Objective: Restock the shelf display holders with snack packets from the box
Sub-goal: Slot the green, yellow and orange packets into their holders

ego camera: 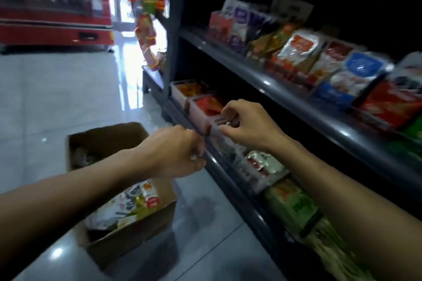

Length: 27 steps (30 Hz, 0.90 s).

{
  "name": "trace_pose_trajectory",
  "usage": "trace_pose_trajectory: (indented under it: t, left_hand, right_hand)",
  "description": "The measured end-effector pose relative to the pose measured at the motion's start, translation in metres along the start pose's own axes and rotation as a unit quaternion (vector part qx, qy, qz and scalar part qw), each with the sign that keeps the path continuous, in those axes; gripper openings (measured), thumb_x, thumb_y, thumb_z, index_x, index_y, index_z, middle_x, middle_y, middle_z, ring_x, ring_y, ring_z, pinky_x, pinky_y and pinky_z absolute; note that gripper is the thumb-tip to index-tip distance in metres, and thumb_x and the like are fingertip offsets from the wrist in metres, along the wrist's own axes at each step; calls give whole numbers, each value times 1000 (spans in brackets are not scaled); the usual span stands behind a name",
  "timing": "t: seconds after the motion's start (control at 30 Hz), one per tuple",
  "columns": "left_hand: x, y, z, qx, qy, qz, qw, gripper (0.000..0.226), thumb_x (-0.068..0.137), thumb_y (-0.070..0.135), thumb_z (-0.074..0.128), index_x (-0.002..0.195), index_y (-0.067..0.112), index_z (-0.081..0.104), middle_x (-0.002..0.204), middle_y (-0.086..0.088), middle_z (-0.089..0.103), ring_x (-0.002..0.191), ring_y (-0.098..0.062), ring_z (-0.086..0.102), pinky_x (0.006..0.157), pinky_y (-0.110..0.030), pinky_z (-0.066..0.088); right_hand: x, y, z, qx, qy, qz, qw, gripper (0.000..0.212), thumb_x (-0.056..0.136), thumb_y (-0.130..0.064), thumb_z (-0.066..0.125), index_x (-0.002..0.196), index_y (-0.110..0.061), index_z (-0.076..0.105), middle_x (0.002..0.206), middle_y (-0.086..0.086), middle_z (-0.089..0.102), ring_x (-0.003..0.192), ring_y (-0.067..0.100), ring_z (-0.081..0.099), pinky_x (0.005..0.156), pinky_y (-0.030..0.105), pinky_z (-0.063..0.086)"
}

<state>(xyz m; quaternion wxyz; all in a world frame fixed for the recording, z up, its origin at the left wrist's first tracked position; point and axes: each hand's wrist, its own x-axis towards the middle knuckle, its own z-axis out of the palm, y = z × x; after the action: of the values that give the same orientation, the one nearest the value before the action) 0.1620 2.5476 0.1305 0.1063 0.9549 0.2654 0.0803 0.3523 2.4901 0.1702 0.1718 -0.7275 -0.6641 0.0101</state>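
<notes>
Along the bottom of the frame, two bare forearms reach up from the lower corners toward the middle. Beneath the left forearm, at lower left, an open cardboard box [127,232] sits on the glossy tiled floor [57,98], with snack packets [127,205] in white, green and red lying inside it.

At mid-frame the left hand [175,150] has its fingers curled in at the front edge of the lower shelf [219,166]; blur hides whether it pinches anything there. Just beside it, the right hand [249,125] pinches the front end of a clear display holder [205,118] between thumb and bent fingers. Red packets [209,104] stand inside that holder. Another holder [180,91] with orange packets sits just behind it, toward the upper left.

Right of the hands, under the right forearm, the same shelf carries further packets in red, white and green, too blurred to read.

Higher up, at centre right, the upper shelf [285,89] holds a row of packets [303,52] in purple, gold, red, white and blue, leaning back.

Farther off, strips of hanging snacks [148,7] dangle at the shelf's end at top centre, and a red cabinet [54,7] stands in the upper left beside a bright doorway.
</notes>
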Motion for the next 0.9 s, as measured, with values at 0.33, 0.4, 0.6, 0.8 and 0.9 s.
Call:
trace_pose_trajectory:
  t: [0.33,0.4,0.6,0.8,0.9]
  left_hand:
    - [-99,-144,103,-4,39,-167,985,21,86,46,59,94,28,66,92,9,68,90,-17,62,67,-30,46]
    - [-116,-170,123,12,60,-189,980,22,84,44,61,92,25,68,89,4,69,86,-20,61,63,-29,37]
    - [-149,-229,168,53,35,-234,970,51,80,61,50,99,20,73,100,-6,70,98,-25,60,86,-40,42]
    - [-167,-249,188,23,39,-195,980,48,83,55,48,94,16,73,104,-8,70,112,-28,59,93,-44,42]
    - [-168,-256,197,13,61,-178,982,48,83,55,47,89,15,73,100,-7,70,114,-28,58,94,-44,40]
  right_hand:
    - [62,-68,185,33,-127,-58,990,31,84,-33,73,110,-18,66,99,-7,58,92,12,58,82,33,51]
    - [70,-79,221,38,-161,-57,984,32,83,-31,74,111,-19,65,102,-5,60,94,14,58,83,34,51]
    - [83,-97,304,46,-296,-26,954,43,84,-33,76,122,-21,61,118,-3,63,104,14,60,90,36,53]
    - [99,-89,379,1,-402,-4,915,68,80,-27,80,140,-20,47,134,4,58,117,20,58,94,31,49]
    - [111,-74,415,-60,-416,-27,907,95,75,-23,81,153,-23,26,153,5,41,136,25,42,106,35,41]
